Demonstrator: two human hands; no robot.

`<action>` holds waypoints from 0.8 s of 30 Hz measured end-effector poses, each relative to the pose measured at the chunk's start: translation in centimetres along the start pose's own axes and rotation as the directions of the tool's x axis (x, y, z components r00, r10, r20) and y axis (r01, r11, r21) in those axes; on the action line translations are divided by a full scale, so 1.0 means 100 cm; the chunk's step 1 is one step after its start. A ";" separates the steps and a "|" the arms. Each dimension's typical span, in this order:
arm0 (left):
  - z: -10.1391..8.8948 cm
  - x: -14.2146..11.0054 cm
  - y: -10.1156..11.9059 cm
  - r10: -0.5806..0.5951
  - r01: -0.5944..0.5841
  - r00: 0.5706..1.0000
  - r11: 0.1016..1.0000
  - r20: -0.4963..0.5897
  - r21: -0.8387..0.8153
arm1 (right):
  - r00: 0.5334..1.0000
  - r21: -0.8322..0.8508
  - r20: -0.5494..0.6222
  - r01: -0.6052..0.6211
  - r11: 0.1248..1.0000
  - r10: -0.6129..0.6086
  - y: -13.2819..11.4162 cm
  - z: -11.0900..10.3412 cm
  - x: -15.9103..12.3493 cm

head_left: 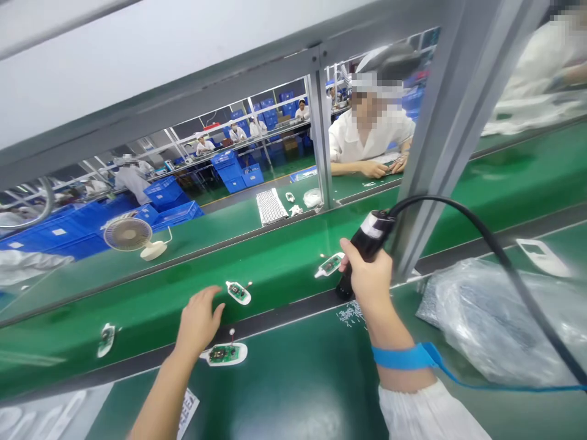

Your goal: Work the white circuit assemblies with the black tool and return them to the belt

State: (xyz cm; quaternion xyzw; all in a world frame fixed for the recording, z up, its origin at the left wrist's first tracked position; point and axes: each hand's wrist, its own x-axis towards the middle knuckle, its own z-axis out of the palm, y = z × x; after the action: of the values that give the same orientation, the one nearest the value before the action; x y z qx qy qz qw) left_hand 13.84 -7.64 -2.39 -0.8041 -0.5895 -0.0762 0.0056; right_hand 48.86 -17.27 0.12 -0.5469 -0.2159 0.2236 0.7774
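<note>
Tool (369,235) is clasped in the right grip (373,278) near screws (351,314) on the worktop (298,366). The left grip (199,321) is held with fingers apart near a board (238,293) on the belt (279,269).

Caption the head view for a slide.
Right hand grips a corded black tool; left hand, open, near a white-shelled circuit board on a green belt.

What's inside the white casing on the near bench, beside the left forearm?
A green circuit board with dark components sits in the white casing. The board covers the casing floor beneath it, so whatever lies under there can't be seen.
</note>
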 end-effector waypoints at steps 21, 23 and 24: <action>0.000 0.050 0.057 0.300 -0.321 0.925 0.945 0.232 0.057 | 0.995 0.349 -0.007 0.095 0.932 -0.099 -0.003 0.002 0.001; -0.001 0.030 0.072 0.311 -0.329 0.925 0.943 0.219 0.051 | 0.995 0.360 0.018 0.088 0.929 -0.101 -0.004 0.001 0.000; 0.001 0.015 0.080 0.317 -0.333 0.923 0.942 0.217 0.040 | 0.994 0.375 0.041 0.078 0.924 -0.101 -0.005 0.000 0.000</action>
State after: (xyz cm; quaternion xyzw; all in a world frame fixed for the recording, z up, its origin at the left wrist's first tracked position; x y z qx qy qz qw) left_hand 21.86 -8.68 -1.61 -0.8934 -0.4479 0.0325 -0.0128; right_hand 48.88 -17.40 0.57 -0.3721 -0.2173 0.2409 0.8697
